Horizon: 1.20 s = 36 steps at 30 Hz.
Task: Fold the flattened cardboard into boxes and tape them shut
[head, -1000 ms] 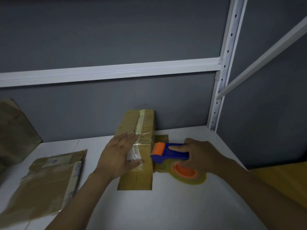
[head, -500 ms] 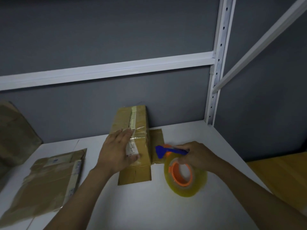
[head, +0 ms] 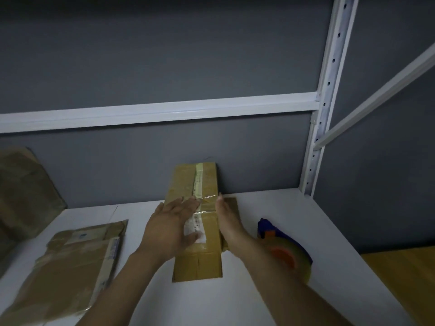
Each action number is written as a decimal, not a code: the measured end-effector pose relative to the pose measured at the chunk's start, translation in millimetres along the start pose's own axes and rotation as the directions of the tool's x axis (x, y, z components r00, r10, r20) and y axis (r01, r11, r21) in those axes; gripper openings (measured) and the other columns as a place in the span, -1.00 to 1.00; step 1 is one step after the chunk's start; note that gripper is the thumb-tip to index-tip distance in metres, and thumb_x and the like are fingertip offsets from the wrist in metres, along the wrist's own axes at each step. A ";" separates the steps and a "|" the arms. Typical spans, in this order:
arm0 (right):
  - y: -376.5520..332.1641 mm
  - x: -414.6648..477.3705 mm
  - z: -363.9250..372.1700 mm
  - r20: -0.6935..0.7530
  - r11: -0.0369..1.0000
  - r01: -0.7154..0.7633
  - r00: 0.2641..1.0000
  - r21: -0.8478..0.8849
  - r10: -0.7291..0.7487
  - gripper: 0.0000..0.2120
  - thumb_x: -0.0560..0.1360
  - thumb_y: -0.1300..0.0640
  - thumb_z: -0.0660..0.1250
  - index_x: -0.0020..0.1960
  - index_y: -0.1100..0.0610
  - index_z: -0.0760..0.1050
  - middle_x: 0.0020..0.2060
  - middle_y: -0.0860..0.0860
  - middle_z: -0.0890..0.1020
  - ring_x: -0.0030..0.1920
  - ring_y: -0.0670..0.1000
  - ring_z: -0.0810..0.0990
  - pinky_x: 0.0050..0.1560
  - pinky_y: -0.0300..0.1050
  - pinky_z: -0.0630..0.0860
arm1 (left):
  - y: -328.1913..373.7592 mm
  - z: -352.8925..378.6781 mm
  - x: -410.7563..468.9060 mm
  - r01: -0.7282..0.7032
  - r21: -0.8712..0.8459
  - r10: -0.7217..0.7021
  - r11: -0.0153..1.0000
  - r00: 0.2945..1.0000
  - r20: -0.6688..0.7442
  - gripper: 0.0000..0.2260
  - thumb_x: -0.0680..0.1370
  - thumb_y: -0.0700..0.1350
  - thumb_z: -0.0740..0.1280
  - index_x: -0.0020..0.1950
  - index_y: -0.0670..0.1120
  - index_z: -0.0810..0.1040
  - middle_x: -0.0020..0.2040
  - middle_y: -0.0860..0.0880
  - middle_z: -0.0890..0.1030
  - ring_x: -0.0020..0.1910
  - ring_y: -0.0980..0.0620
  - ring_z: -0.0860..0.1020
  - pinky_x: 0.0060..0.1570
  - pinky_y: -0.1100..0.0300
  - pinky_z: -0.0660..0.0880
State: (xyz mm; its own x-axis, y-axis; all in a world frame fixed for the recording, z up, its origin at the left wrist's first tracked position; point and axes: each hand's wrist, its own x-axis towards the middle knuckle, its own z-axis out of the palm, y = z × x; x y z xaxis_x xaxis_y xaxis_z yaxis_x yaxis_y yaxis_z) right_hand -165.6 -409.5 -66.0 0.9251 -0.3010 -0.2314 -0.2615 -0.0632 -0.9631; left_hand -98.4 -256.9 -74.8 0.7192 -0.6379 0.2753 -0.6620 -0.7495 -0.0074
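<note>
At the far left, the flattened cardboard lies on the white table where it lay half a second ago, well apart from both hands. The left hand has kept its place flat on top of the box. Its fingers are straight and close together and the thumb is spread out towards the near end. They press on the lid just left of the pale centre seam. The box itself has not shifted: it stands lengthwise, with its far end at the grey wall.

A clear tape strip crosses the lid just beyond the left fingertips and runs down to the right. The big change is on that side. The right hand, which was gripping the tape dispenser a moment ago, has let it go. It now stands edge-on against the right wall of the box, with its fingers straight and pressed together and the tips at the tape's end. The box therefore sits directly between the two sets of fingers (palm on top, hand edge at the side). A loose flap lies just right of the right fingertips. The dispenser rests on the table near the right forearm and no fingers are on it.
</note>
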 end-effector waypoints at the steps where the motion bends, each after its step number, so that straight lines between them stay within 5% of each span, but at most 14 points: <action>1: -2.2 1.0 8.1 0.008 0.991 -0.071 0.997 0.116 0.071 -0.33 0.55 -0.36 -0.20 0.52 -0.04 0.15 0.45 0.04 0.32 0.41 0.09 0.34 0.33 0.03 0.32 | -0.7 1.0 -1.1 0.004 -0.015 -0.003 1.000 1.000 0.007 -0.29 0.52 0.32 0.21 0.54 0.26 -0.10 0.56 0.19 0.04 0.56 0.07 0.02 0.50 0.00 -0.04; 4: 12.2 13.5 14.1 0.004 0.979 -0.098 0.995 0.177 0.099 -0.36 0.58 -0.31 -0.20 0.43 0.00 0.31 0.36 0.08 0.45 0.32 0.12 0.45 0.32 0.03 0.35 | -3.3 5.2 -3.7 -0.012 -0.017 0.011 1.000 1.000 -0.015 -0.28 0.51 0.34 0.20 0.51 0.31 -0.18 0.57 0.18 0.04 0.56 0.04 0.01 0.49 -0.04 -0.04; 7: 36.4 22.4 13.3 0.017 0.986 -0.160 0.987 0.043 0.159 -0.31 0.53 -0.38 -0.17 0.30 0.02 0.46 0.12 0.08 0.61 0.09 0.07 0.60 0.26 0.11 0.47 | -6.6 7.3 -4.0 -0.008 0.013 0.008 1.000 1.000 -0.010 -0.26 0.50 0.36 0.17 0.53 0.29 -0.19 0.57 0.18 0.02 0.56 0.05 -0.01 0.50 -0.03 -0.05; 8: 44.3 24.5 9.2 0.023 0.991 -0.131 0.991 -0.029 0.131 -0.37 0.55 -0.36 -0.14 0.34 -0.01 0.41 0.14 0.06 0.60 0.09 0.05 0.59 0.24 0.10 0.49 | -6.9 7.2 -4.2 -0.005 0.013 0.005 1.000 1.000 -0.002 -0.26 0.50 0.36 0.18 0.53 0.27 -0.18 0.58 0.18 0.01 0.56 0.06 -0.02 0.50 -0.01 -0.07; 10: 48.8 23.6 -3.6 0.010 0.966 0.152 0.988 -0.208 -0.153 -0.56 0.62 -0.18 0.00 0.48 -0.16 0.17 0.32 -0.04 0.47 0.23 -0.02 0.52 0.23 -0.05 0.50 | -5.4 3.5 -4.0 -0.017 -0.003 0.017 1.000 1.000 0.005 -0.25 0.50 0.35 0.20 0.54 0.25 -0.15 0.57 0.19 0.01 0.56 0.08 -0.02 0.49 0.05 -0.07; 13: 28.8 15.8 -28.8 0.136 0.715 0.537 0.831 -0.447 -0.539 -0.50 0.63 0.20 0.14 0.50 -0.14 0.17 0.44 -0.31 0.14 0.40 -0.32 0.14 0.29 -0.54 0.13 | -14.7 -10.0 -0.7 -0.037 -0.215 0.046 0.976 0.998 0.036 -0.26 0.46 0.26 0.36 0.54 0.24 0.05 0.50 0.25 0.20 0.49 0.15 0.18 0.42 0.21 0.13; 16: 16.9 25.7 -53.0 0.348 0.488 0.625 0.763 -0.609 -0.544 -0.48 0.57 0.26 0.23 0.45 -0.11 0.26 0.42 -0.30 0.16 0.45 -0.30 -0.02 0.40 -0.38 -0.07 | -51.8 -26.9 3.0 -0.008 -0.574 0.083 0.819 0.991 0.105 -0.47 0.54 -0.04 0.40 0.42 0.28 0.29 0.34 0.35 0.36 0.30 0.29 0.38 0.39 0.22 0.31; 20: 6.6 36.6 -64.2 0.450 0.408 0.684 0.717 -0.605 -0.533 -0.43 0.50 0.21 0.36 0.41 -0.13 0.26 0.42 -0.24 0.24 0.50 -0.19 0.01 0.46 -0.22 0.01 | -88.4 -25.9 7.2 -0.147 -0.462 0.189 0.875 0.981 0.046 -0.47 0.53 -0.29 0.36 0.32 0.26 0.41 0.36 0.30 0.37 0.38 0.30 0.29 0.39 0.37 0.18; 27: 2.3 41.5 -48.7 0.401 0.393 0.668 0.716 -0.632 -0.572 -0.54 0.49 0.10 0.41 0.37 0.02 0.43 0.39 -0.14 0.38 0.41 -0.24 0.22 0.40 -0.34 0.16 | -92.1 9.8 12.8 -0.228 -0.572 0.123 0.788 0.968 -0.218 -0.56 0.33 -0.23 0.58 0.17 -0.02 0.62 0.19 0.22 0.55 0.27 0.25 0.45 0.36 0.23 0.33; 31: 6.6 42.1 -36.4 0.334 0.338 0.624 0.712 -0.705 -0.618 -0.61 0.48 0.02 0.41 0.27 0.08 0.48 0.24 -0.13 0.43 0.23 -0.15 0.40 0.10 -0.52 0.24 | -85.8 14.3 13.5 -0.242 -0.508 0.116 0.827 0.957 -0.267 -0.60 0.30 -0.18 0.60 0.11 -0.02 0.65 0.16 0.20 0.58 0.19 0.29 0.48 0.24 0.24 0.43; 36: 2.3 38.6 -30.0 0.300 0.398 0.602 0.742 -0.692 -0.600 -0.58 0.40 -0.17 0.42 0.15 -0.02 0.42 -0.02 -0.25 0.33 -0.03 -0.22 0.37 -0.10 -0.36 0.33 | -73.2 5.3 11.8 -0.163 -0.498 0.083 0.852 0.980 -0.179 -0.44 0.19 0.28 0.51 0.08 0.05 0.54 0.06 0.38 0.41 0.10 0.41 0.37 0.04 0.48 0.31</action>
State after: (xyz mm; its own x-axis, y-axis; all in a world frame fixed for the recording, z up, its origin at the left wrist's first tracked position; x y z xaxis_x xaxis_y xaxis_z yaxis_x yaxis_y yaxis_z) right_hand -138.7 -449.8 -73.0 0.9257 0.0998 0.3647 0.2619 -0.8650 -0.4281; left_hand -40.3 -210.6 -76.2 0.6126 -0.6555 0.4417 -0.7861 -0.4467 0.4272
